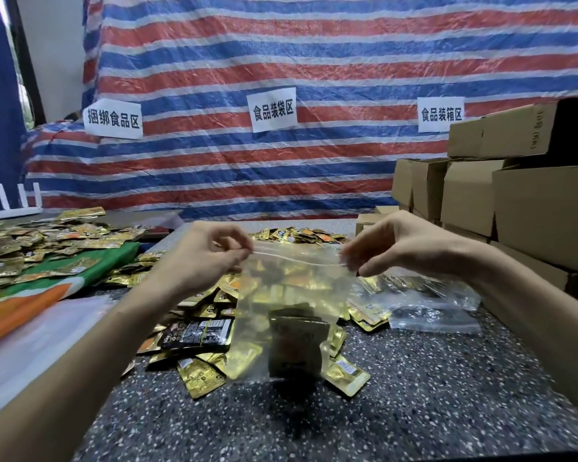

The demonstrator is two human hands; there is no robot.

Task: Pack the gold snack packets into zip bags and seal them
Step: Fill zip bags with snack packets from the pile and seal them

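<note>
1. Speckled counter [414,411] spans the lower frame; cardboard boxes [531,208] wall the right edge.
2. At centre, left hand [207,258] and right hand [404,248] pinch the zip bag [291,295] by its top corners.
3. The clear bag hangs, gold packets [296,348] bunched at its bottom.

Bare left forearm [90,345], bare right forearm [531,295], left grip [201,258], right grip [397,245], slender fingers [227,233]

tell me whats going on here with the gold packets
A person holds a clear zip bag above the speckled table, the left hand pinching one end of its zip strip and the right hand the other. A few gold packets sit in the bag's bottom; loose packets lie heaped beneath. Whether the zip is shut is unclear.
</note>
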